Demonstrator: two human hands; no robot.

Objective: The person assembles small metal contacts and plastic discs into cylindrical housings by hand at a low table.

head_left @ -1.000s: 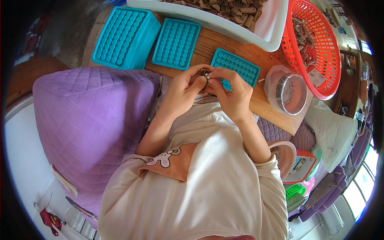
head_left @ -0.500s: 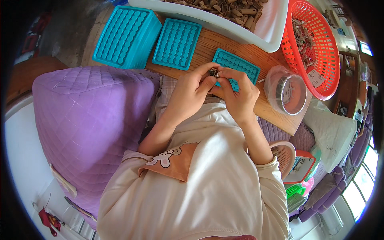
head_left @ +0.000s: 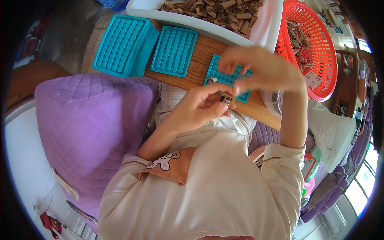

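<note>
My left hand (head_left: 206, 106) pinches a small brown piece with a shiny metal part (head_left: 227, 99) between thumb and fingers, above my lap. To its upper right, my right hand (head_left: 266, 70) is blurred by motion, thumb and fingers apart, and nothing shows in it. It hovers over a small teal tray (head_left: 245, 97) with rows of round hollows, hiding much of it. A few tiny metallic bits (head_left: 212, 79) lie at that tray's left edge.
Another teal tray (head_left: 175, 51) and a stack of such trays (head_left: 126, 46) sit left on the wooden board (head_left: 202, 44). Beyond is a white tub (head_left: 192, 19) of brown pieces (head_left: 228, 12). A red basket (head_left: 326, 52) stands right, near a plastic-lined container (head_left: 272, 102) partly behind my right wrist.
My right hand has left the small piece and swung up and right. My left hand keeps the piece, now lower and slightly right. The metallic bits on the tray have come into view.
</note>
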